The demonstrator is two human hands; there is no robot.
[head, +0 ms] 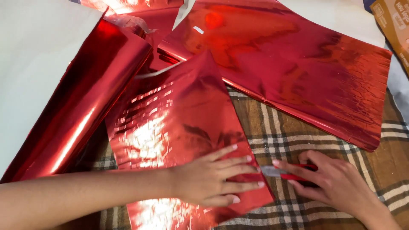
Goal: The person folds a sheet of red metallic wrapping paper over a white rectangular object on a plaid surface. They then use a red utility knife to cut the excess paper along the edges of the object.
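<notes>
Cutting step, blade at the sheet's edge. The left hand lies flat, fingers spread, pressing a sheet of red foil paper onto the plaid cloth that covers the worktop. The right hand pinches a red-handled cutter, its blade tip touching the sheet's right edge just beside the left fingertips. By judgement, the next stroke calls for firm hold-down and a straight pull clear of those fingers. A foil roll lies to the left, a larger foil sheet beyond.
</notes>
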